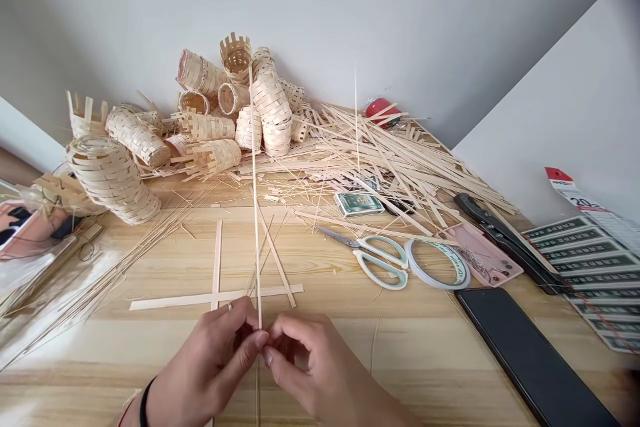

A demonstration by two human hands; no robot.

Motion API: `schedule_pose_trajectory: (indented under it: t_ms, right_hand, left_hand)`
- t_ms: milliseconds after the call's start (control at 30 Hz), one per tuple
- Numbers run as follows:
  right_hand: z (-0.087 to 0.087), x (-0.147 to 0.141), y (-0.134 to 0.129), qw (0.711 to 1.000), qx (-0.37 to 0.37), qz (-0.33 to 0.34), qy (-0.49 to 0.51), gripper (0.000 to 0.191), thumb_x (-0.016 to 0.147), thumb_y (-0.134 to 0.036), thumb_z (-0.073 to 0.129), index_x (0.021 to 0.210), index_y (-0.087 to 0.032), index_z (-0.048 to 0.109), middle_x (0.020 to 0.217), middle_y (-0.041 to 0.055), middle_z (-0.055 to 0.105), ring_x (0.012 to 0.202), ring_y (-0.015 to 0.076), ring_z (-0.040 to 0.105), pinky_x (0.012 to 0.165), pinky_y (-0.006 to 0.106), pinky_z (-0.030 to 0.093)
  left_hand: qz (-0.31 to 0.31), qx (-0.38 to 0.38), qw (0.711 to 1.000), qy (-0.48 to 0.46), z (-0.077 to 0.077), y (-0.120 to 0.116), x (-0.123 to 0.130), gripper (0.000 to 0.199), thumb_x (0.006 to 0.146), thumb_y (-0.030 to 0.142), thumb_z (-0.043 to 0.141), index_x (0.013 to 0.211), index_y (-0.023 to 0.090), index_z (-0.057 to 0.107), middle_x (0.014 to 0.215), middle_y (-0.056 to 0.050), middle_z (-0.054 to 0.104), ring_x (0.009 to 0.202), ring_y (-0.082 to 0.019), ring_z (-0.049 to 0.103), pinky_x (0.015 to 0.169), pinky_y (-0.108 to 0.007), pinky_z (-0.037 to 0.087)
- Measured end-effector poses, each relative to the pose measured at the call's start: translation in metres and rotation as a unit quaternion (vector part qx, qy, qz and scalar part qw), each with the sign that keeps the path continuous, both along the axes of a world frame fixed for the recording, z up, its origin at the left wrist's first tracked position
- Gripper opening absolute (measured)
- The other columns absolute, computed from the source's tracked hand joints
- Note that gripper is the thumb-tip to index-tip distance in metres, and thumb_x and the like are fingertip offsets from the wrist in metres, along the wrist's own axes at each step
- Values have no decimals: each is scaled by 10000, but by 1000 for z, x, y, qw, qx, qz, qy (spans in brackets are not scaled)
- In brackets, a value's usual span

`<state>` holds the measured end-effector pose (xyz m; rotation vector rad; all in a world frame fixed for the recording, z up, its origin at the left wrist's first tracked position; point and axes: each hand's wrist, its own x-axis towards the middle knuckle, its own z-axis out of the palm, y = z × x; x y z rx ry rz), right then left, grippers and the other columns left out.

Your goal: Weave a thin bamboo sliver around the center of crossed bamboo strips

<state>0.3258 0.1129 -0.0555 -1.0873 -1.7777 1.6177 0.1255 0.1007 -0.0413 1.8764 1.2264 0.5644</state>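
A long, thin wood strip point(255, 213) stands up from my fingertips, its far end reaching the woven baskets point(273, 103). My left hand point(220, 353) is closed, pinching the strip's near end between thumb and forefinger. Thumb and forefinger of my right hand point(315, 360) also pinch at that end, right beside the left fingertips. Just beyond the hands, a flat wood strip point(170, 301) lies crosswise on the table, crossing an upright-pointing strip point(217, 253). Another short strip point(277, 257) rests slanted to the right of the held one.
White-handled scissors point(383, 273) lie beside a tape roll point(465, 273). A phone point(535, 353), a pink tray point(505, 267) and a black cutter-like tool point(505, 240) sit at right. Loose strips point(395, 153) pile at the back. A woven basket point(113, 177) stands left.
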Motion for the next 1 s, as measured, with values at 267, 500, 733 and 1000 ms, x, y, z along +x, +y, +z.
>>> schedule_pose_trajectory:
  t_ms: [267,500,733,1000]
  right_hand:
    - [2,0,1,999,3,-39,15,139,907,-286,576,808,-198,617,692,-23,586,641,134,527,606,245,428]
    - [2,0,1,998,29,-56,9,93,886,-242,583,807,-202,612,720,-17,603,660,136,549,628,244,452]
    - [-1,-1,2,998,33,-53,16,65,876,-198,569,813,-202,585,724,-25,587,646,126,535,613,233,449]
    - [-4,2,2,994,98,-43,8,95,877,-129,558,837,-208,594,775,-17,601,678,124,550,641,233,459]
  left_hand:
    - [-5,-21,1000,-23,2,0,1,243,1075,353,419,900,228,533,776,18,575,703,-142,527,661,-243,433]
    - [1,-34,999,-17,-2,0,0,242,1076,375,419,919,232,536,795,12,591,720,-152,534,672,-254,432]
    - [0,-58,998,-15,-5,0,1,228,1070,377,434,940,231,551,808,11,599,730,-153,540,684,-262,437]
    - [-3,-64,998,-3,-2,-1,0,171,1045,303,445,940,226,555,808,-3,619,728,-162,545,661,-259,439]
